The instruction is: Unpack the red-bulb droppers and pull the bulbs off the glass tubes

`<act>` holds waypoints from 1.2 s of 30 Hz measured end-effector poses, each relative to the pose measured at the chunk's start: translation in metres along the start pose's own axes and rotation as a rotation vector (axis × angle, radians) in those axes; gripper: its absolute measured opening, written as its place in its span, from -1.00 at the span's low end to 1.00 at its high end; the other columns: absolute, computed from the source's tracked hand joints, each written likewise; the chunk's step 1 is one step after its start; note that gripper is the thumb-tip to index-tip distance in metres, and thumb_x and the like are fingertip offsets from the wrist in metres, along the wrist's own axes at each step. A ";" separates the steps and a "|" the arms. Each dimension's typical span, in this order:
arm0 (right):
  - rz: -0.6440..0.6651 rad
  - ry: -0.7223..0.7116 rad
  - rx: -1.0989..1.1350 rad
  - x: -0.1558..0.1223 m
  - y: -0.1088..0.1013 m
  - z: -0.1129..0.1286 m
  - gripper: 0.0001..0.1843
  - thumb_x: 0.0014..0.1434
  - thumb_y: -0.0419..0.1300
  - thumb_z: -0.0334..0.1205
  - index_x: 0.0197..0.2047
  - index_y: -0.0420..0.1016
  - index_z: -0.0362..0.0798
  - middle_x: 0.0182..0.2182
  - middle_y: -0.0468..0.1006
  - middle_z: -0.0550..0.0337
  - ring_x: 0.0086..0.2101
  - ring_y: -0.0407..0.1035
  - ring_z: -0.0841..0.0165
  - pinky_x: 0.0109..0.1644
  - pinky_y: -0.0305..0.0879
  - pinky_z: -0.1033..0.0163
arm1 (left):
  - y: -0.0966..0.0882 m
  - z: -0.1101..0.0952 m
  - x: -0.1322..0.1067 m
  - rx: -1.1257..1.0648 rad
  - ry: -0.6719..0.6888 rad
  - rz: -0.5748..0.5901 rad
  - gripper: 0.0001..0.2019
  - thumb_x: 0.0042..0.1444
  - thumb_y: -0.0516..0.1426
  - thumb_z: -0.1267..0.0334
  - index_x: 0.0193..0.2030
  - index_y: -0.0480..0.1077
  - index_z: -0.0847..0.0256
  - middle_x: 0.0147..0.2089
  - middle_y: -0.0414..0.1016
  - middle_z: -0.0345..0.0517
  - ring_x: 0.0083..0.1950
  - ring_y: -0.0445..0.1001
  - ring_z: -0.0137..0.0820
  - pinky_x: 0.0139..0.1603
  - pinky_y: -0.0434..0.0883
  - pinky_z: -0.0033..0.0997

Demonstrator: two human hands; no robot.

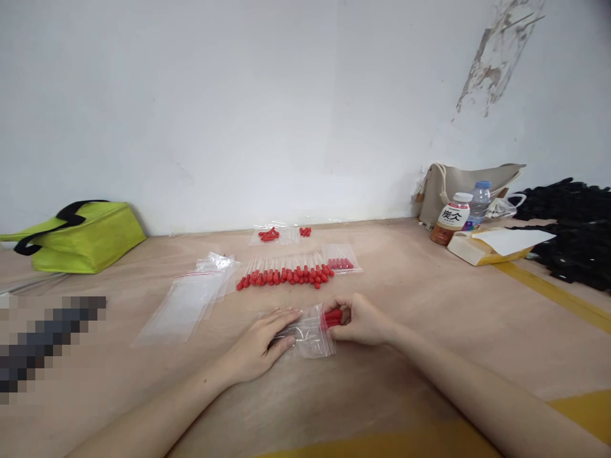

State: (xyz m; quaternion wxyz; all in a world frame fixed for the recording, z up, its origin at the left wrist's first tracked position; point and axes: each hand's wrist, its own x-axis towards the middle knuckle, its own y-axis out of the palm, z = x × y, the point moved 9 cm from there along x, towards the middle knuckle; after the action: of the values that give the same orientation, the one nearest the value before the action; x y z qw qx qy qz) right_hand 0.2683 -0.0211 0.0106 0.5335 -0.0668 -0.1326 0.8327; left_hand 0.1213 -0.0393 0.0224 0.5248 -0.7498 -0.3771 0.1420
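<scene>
Between my hands lies a clear zip bag (312,345) with a red strip at its mouth, facing right. Glass tubes of droppers show inside it. My right hand (360,320) pinches the red rubber bulbs (333,317) of these droppers, which stick out of the mouth. My left hand (267,340) holds the bag's other end against the table, fingers on the far side and thumb on the near side. Beyond them lies a row of droppers with red bulbs (286,275), bulbs toward me. Flat empty zip bags (181,312) lie to the left of the row.
A bag of droppers (351,257) lies right of the row, with more bagged droppers (270,235) near the wall. A lime-green bag (95,238) stands left. At right are a drink bottle (451,219), an open box (491,245), a grey bag (468,181) and a black pile (573,235).
</scene>
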 end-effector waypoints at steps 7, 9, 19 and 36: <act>-0.086 0.199 0.306 -0.003 -0.048 -0.030 -0.71 -0.26 0.34 -0.26 -0.38 0.48 -0.14 -0.50 0.55 0.21 -0.54 0.37 0.52 -0.46 0.31 0.40 | 0.001 -0.007 -0.008 0.040 0.095 0.142 -0.50 0.20 -0.05 0.10 0.27 -0.05 -0.04 0.31 0.00 -0.15 0.30 0.00 -0.24 0.26 0.02 -0.03; -0.134 0.185 0.287 -0.003 -0.069 -0.032 -0.74 -0.22 0.33 -0.20 -0.40 0.49 -0.14 -0.50 0.55 0.18 -0.56 0.36 0.51 -0.50 0.30 0.40 | 0.002 -0.007 -0.011 0.076 0.109 0.199 -0.47 0.18 -0.04 0.07 0.27 -0.09 -0.08 0.34 -0.11 -0.17 0.33 -0.10 -0.20 0.27 -0.06 0.02; -0.500 -0.180 0.138 -0.018 -0.113 0.009 -0.75 -0.09 0.28 -0.09 -0.34 0.50 -0.05 -0.44 0.55 0.15 -0.46 0.42 0.40 -0.39 0.38 0.30 | -0.009 -0.002 -0.006 -0.060 -0.018 0.037 -0.62 0.18 -0.04 0.06 0.12 0.25 -0.01 0.29 0.06 -0.13 0.28 0.04 -0.19 0.23 0.07 -0.05; -0.188 -0.863 -0.626 -0.043 0.023 0.064 -0.50 0.11 0.14 -0.24 0.13 0.20 -0.04 -0.05 0.33 -0.03 -0.07 0.30 0.32 -0.05 0.33 0.23 | -0.005 0.026 0.038 -1.129 -0.695 -0.160 -0.89 0.05 0.12 0.32 -0.42 0.40 0.33 -0.46 0.51 -0.11 -0.42 0.48 -0.45 -0.27 0.44 -0.43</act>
State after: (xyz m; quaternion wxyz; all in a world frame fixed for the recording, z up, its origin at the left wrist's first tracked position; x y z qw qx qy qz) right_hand 0.2503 -0.0784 0.0640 0.4573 0.1377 -0.5869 0.6537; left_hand 0.1293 0.0064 0.0233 -0.0916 -0.7897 -0.5952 0.1171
